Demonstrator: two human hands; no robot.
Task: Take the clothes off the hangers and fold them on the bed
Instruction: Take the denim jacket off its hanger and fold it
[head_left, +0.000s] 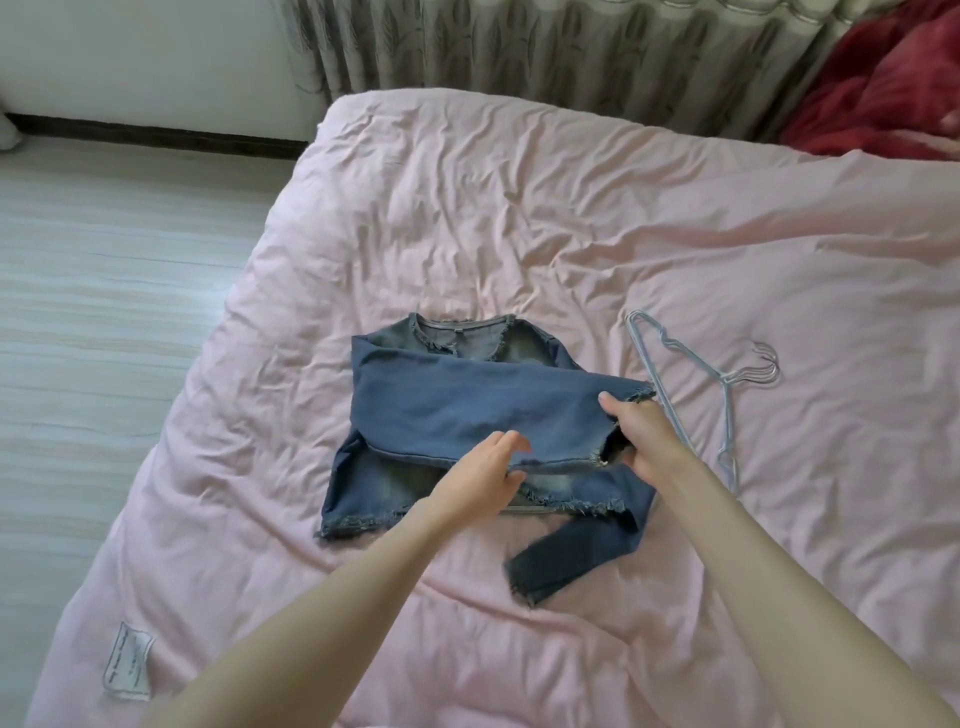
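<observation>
One denim jacket (467, 415) lies in the middle of the pink bed (519, 208), collar toward the far side, one sleeve drawn across its front and the other sleeve trailing off the near right corner onto the cover; just to the right of it sits a small stack of thin wire hangers (727, 384), several hooks bunched together, the exact count hard to make out; two hands are in play; the left hand (483, 467) lies flat with fingers nearly straight, pressing on the lower edge of the folded-over sleeve; the right hand (639, 431) is curled round the frayed cuff of that same sleeve, thumb on top, fingers tucked under the cloth and hidden; the right forearm crosses over part of the hangers, so their lower ends are partly covered; a white label (129, 662) is sewn on the cover near the left corner, its print too small to read; a red blanket (883, 88) is cut off at the top right edge; a grey curtain (571, 47) hangs behind the bed.
</observation>
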